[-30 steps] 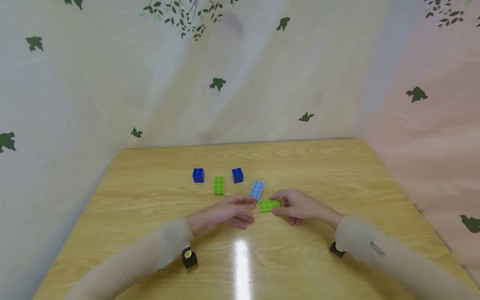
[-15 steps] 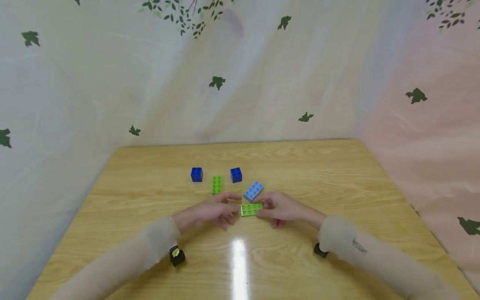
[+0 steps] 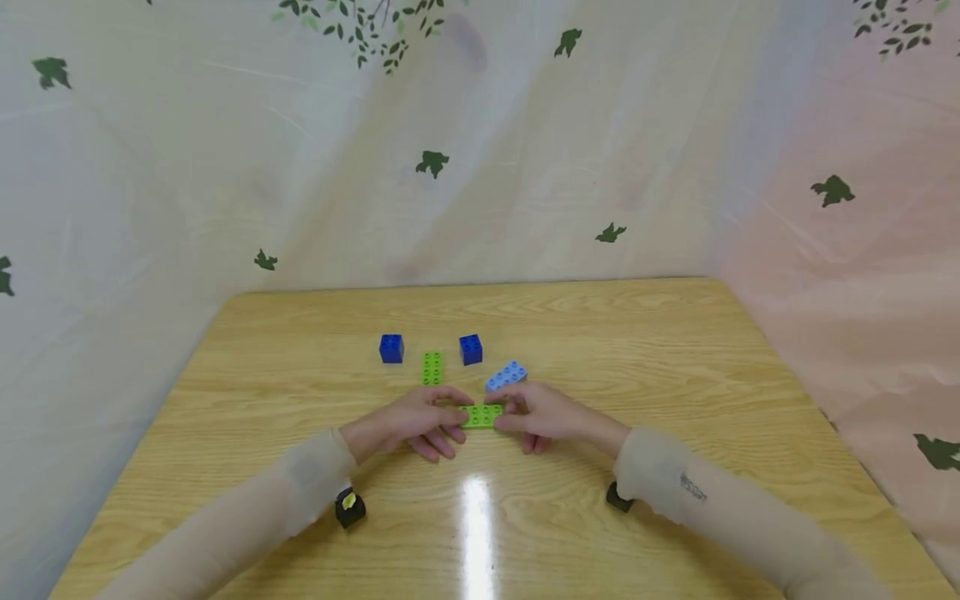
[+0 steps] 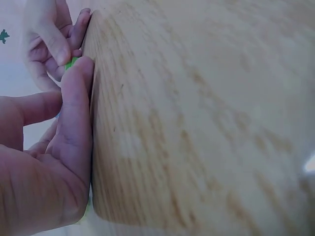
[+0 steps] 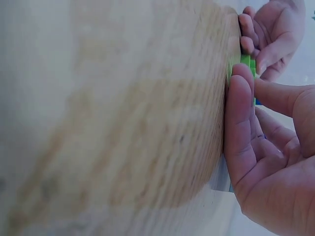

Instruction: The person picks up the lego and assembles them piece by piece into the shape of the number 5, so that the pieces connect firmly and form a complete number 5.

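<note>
A lime green building brick (image 3: 481, 416) lies lengthwise between both hands, low over the table. My right hand (image 3: 547, 414) pinches its right end between thumb and index finger. At the other end, the thumb and index finger of my left hand (image 3: 420, 421) close on it. The left wrist view shows only a sliver of the green brick (image 4: 71, 63) beyond the fingers. From the right wrist, the brick (image 5: 246, 60) is partly covered by fingertips. Just behind my right index finger is a light blue brick (image 3: 507, 376), lying at a slant and partly hidden.
A second lime green brick (image 3: 432, 368) lies flat behind the left hand. Two dark blue blocks stand farther back, a left one (image 3: 392, 348) and a right one (image 3: 471, 349). Patterned cloth (image 3: 337, 167) hangs behind the wooden table (image 3: 480, 304).
My right hand has moved left with the lime green brick, and my left fingers have come onto its left end. The light blue brick has turned more crosswise.
</note>
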